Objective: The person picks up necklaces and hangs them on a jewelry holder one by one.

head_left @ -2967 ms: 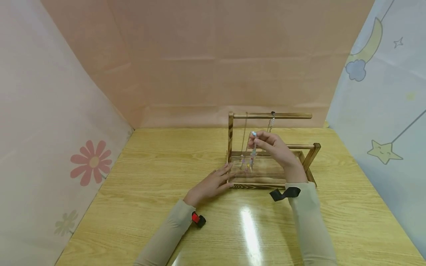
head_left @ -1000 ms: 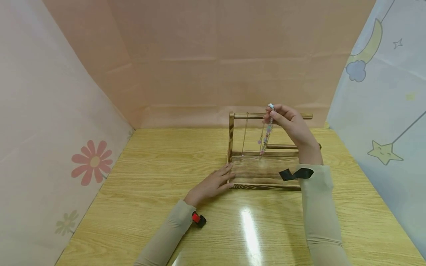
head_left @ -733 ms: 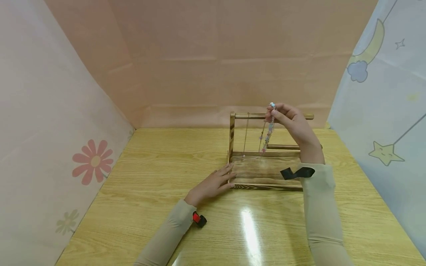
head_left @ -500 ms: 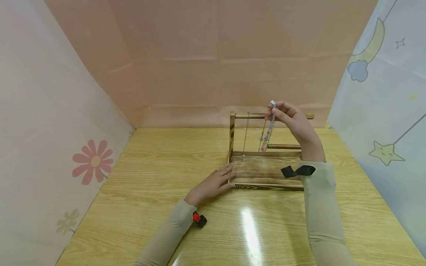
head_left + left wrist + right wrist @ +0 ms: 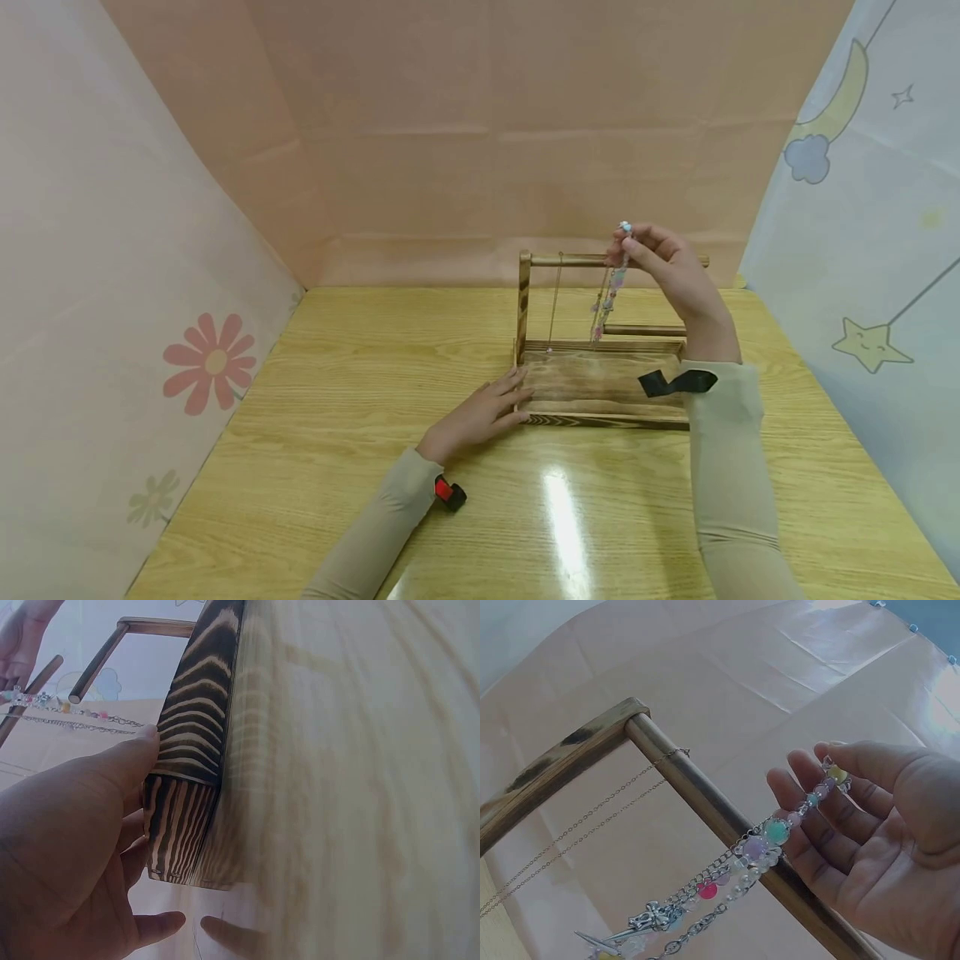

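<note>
My right hand [image 5: 678,271] pinches the top of a pastel beaded necklace [image 5: 776,831] between thumb and fingers, beside the upper bar [image 5: 697,787] of a wooden jewelry stand [image 5: 600,421]. The necklace hangs in a loop below the fingers. Close to it in the right wrist view hangs a silver chain with pearly beads [image 5: 735,892]; part of it is hidden. My left hand [image 5: 476,417] lies at the stand's front left corner, its fingers extended over the left end. In the left wrist view its thumb rests against the striped front edge.
A thin gold chain necklace [image 5: 555,304] hangs from the bar's left part. A lower rod [image 5: 641,330] runs on the right side of the stand, partly behind my right arm. The stand sits on a wood-grain table [image 5: 360,375], with printed cloth walls around it.
My right hand has risen from over the tray to the upper bar with the beaded necklace, then shifted slightly further right and up. The left hand has stayed in place.
</note>
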`<state>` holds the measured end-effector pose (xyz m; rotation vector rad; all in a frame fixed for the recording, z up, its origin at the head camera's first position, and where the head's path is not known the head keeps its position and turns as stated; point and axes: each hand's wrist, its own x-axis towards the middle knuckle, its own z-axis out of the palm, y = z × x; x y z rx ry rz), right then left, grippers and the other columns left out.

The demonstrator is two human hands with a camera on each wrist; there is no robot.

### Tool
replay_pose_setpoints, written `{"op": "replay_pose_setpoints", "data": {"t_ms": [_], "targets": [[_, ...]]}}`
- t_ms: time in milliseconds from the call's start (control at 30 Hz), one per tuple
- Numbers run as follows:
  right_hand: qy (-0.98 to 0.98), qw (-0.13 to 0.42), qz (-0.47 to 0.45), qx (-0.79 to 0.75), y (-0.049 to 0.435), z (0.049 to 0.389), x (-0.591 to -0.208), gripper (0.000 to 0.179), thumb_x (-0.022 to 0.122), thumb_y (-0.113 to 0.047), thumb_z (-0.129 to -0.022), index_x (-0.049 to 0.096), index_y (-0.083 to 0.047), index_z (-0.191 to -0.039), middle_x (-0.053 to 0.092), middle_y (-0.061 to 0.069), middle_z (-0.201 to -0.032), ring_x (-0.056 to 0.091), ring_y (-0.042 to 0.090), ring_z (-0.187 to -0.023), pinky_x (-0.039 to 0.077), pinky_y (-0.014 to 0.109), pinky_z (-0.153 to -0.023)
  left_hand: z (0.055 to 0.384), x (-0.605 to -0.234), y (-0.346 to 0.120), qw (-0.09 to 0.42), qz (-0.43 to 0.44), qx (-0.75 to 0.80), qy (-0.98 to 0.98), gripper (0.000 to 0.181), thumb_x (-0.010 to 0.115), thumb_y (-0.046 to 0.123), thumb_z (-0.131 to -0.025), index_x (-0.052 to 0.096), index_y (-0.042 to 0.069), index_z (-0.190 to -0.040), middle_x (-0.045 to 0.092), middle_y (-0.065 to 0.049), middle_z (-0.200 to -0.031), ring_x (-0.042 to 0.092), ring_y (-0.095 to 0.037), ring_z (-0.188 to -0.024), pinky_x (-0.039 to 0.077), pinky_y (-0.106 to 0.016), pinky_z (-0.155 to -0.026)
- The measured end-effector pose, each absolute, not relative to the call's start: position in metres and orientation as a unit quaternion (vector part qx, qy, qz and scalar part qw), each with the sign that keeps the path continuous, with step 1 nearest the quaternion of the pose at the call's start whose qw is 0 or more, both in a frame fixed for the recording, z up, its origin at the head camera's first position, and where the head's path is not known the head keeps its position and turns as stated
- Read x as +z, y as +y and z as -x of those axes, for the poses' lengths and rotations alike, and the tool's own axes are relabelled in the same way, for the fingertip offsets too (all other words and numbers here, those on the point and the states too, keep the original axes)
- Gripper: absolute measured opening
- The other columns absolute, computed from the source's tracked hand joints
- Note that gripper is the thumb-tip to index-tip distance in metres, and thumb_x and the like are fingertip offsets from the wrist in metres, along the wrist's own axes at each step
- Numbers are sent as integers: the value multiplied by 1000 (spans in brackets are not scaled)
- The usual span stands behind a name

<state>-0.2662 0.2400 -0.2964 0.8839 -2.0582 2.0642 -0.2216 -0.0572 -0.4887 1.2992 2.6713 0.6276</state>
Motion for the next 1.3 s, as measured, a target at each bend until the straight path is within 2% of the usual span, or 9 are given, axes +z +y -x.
{"op": "replay_pose_setpoints", "data": {"t_ms": [233, 633, 900, 1300], "targets": [[-661, 59, -285, 691, 245, 265, -296, 23, 45, -3, -90, 51, 8, -109, 60, 12, -94, 58, 24, -85, 45, 28, -77, 222, -489, -57, 54, -426, 208, 879, 54, 33, 45, -92, 27, 18, -138, 1, 0, -148, 0, -17, -135, 19, -54, -101], [-653, 63, -264, 707, 256, 262, -299, 26, 46, -4, -89, 47, 13, -108, 59, 13, -94, 59, 23, -85, 46, 27, -79, 222, -489, -57, 45, -432, 206, 877, 54, 33, 45, -92, 30, 17, -137, 2, -1, -148, 2, -19, -135, 21, -54, -101], [-645, 63, -283, 707, 259, 260, -300, 28, 43, -2, -90, 44, 17, -111, 59, 14, -96, 58, 24, -86, 46, 28, -80, 221, -489, -58, 45, -434, 203, 876, 53, 33, 44, -92, 29, 17, -138, 2, -2, -148, 1, -18, -135, 21, -51, -102], [-634, 68, -284, 716, 265, 254, -301, 27, 41, 0, -91, 44, 16, -113, 60, 13, -97, 58, 23, -89, 45, 27, -81, 220, -488, -58, 48, -434, 203, 876, 54, 33, 44, -92, 27, 17, -138, 1, -2, -148, 0, -18, -135, 20, -52, -102]]}}
